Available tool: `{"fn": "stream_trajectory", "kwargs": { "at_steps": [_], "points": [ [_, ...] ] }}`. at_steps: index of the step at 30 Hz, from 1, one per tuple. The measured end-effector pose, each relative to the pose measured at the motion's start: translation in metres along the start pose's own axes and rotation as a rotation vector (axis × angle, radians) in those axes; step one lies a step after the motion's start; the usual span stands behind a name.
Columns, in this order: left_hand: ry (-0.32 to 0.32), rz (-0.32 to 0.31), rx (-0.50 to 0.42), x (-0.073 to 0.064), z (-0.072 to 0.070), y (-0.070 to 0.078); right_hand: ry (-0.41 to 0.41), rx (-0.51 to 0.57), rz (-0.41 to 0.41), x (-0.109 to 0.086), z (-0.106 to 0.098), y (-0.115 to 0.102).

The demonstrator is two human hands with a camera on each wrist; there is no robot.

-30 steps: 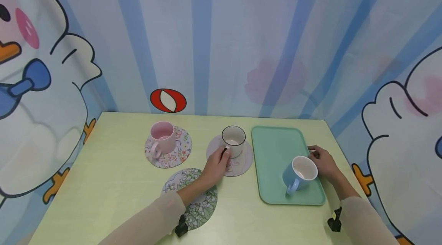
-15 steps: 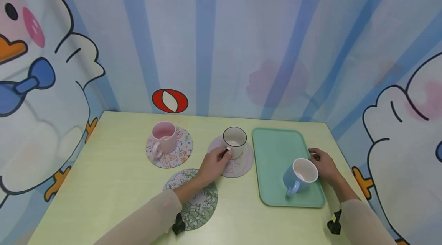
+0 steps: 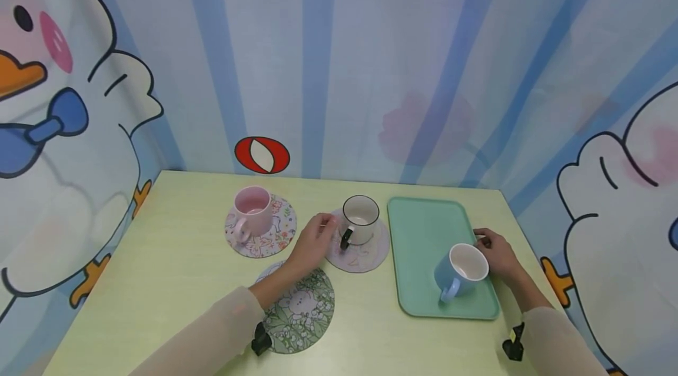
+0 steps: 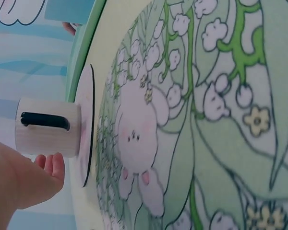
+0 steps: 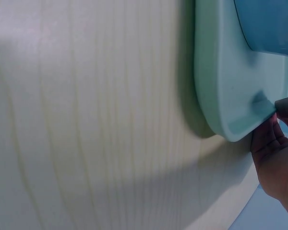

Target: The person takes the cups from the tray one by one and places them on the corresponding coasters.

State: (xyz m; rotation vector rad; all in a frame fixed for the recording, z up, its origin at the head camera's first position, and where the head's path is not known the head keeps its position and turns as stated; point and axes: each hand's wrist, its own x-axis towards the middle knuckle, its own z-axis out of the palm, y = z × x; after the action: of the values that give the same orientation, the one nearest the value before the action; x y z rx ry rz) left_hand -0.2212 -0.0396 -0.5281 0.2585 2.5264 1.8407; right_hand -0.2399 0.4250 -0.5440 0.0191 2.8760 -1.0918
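A white mug with a dark rim and black handle stands upright on a pale pink round coaster. Just left of it is my left hand, apart from the handle, fingers loosely bent around nothing; the left wrist view shows that hand beside the mug. My right hand pinches the right edge of a green tray, thumb on the rim and fingers beneath, as the right wrist view shows. On the tray, near that hand, sits a light blue mug, its handle facing the front.
At the back left, a pink mug stands on a flowered round coaster. A green coaster with a rabbit drawing lies under my left forearm, holding no mug. A printed curtain rises behind the table.
My left hand has let go of the white mug's handle and drawn back to the left. The mug stays on its coaster. My right hand keeps its place on the tray edge.
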Motion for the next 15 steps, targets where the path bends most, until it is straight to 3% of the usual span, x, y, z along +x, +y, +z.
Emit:
{"fn": "stream_trajectory", "kwargs": {
  "at_steps": [7, 15],
  "points": [
    [-0.065, -0.039, -0.043, -0.005, -0.012, 0.009, 0.002, -0.005, -0.003, 0.0, 0.001, 0.0],
    [-0.082, -0.019, -0.024, -0.009, -0.017, 0.016, 0.006, 0.003, -0.006, 0.001, 0.0, 0.001]
  ]
}}
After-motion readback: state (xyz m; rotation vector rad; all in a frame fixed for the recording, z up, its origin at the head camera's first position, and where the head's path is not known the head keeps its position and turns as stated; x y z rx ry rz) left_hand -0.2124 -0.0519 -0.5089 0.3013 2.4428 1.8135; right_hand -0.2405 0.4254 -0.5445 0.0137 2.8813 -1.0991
